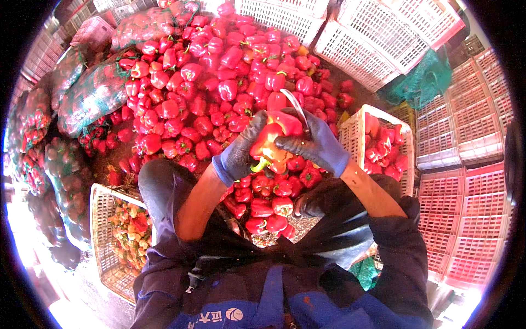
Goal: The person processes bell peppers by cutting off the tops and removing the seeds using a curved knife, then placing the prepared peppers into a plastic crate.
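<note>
Red-orange pepper between hands, pile ahead, crate rims flanking

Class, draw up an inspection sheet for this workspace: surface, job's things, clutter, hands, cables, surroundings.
Surface: floor, largely covered by a red bell pepper pile.
Job's things: red-orange bell pepper, green stem toward the wearer; curved strip, apparently a blade.
Clutter: left crate with orange-green pieces, kind unclear; right crate with red peppers; green netting.
Hands: both gloved; left hand grips the pepper; right hand has its thumb on it and appears to hold the strip.
Cables: nothing seen.
Surroundings: filled mesh sacks left; stacked plastic crates right.
</note>
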`<state>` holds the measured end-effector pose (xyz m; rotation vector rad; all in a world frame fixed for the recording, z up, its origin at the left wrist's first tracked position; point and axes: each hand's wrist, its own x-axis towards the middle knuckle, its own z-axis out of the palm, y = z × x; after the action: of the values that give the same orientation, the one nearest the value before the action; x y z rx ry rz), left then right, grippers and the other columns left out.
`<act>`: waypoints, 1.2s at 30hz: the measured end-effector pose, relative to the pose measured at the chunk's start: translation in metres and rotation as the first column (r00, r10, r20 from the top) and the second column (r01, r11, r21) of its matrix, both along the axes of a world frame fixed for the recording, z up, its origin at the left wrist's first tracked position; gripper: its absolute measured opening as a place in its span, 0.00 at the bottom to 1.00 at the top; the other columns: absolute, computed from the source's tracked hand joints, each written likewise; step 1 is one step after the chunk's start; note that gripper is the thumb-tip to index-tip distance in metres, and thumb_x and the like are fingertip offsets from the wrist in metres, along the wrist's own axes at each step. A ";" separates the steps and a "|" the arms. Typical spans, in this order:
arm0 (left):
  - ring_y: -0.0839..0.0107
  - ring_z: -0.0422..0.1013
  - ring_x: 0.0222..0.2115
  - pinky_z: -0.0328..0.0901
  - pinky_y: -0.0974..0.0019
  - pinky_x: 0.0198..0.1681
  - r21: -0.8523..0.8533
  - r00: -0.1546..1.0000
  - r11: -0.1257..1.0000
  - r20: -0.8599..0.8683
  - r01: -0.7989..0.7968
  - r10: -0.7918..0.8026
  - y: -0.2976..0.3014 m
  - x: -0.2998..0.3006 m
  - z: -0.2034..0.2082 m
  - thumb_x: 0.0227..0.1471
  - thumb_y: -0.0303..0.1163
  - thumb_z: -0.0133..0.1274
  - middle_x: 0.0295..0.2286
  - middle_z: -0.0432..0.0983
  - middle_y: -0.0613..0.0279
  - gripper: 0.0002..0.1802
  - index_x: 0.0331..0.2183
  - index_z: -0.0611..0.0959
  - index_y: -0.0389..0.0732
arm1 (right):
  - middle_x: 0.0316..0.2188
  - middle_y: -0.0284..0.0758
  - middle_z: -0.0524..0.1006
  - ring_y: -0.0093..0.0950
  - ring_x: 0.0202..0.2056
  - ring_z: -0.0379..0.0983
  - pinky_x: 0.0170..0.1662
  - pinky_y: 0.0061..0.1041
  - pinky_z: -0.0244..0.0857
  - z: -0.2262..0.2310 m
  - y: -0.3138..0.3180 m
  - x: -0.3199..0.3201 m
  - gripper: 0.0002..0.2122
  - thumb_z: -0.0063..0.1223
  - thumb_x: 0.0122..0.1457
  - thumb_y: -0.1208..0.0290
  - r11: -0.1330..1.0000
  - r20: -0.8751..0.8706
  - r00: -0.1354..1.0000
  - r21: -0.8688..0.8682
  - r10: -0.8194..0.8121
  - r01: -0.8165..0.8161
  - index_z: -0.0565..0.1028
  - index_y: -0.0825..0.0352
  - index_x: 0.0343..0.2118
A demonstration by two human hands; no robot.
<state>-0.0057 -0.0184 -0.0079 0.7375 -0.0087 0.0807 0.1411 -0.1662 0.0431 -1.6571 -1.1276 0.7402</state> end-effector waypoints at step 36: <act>0.82 0.74 0.32 0.68 0.75 0.30 0.144 0.944 0.945 -0.108 -0.295 0.312 -0.022 0.010 -0.034 0.58 0.31 0.63 0.39 0.80 0.67 0.24 0.53 0.75 0.38 | 0.38 0.46 0.82 0.42 0.43 0.82 0.45 0.36 0.76 0.010 0.008 0.005 0.29 0.72 0.46 0.67 0.955 0.451 0.857 0.264 -0.249 0.138 0.73 0.67 0.53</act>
<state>0.0047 -0.0402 -0.0418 0.8652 0.2269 0.3303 0.1463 -0.1585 0.0533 -1.7743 -1.3013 0.0547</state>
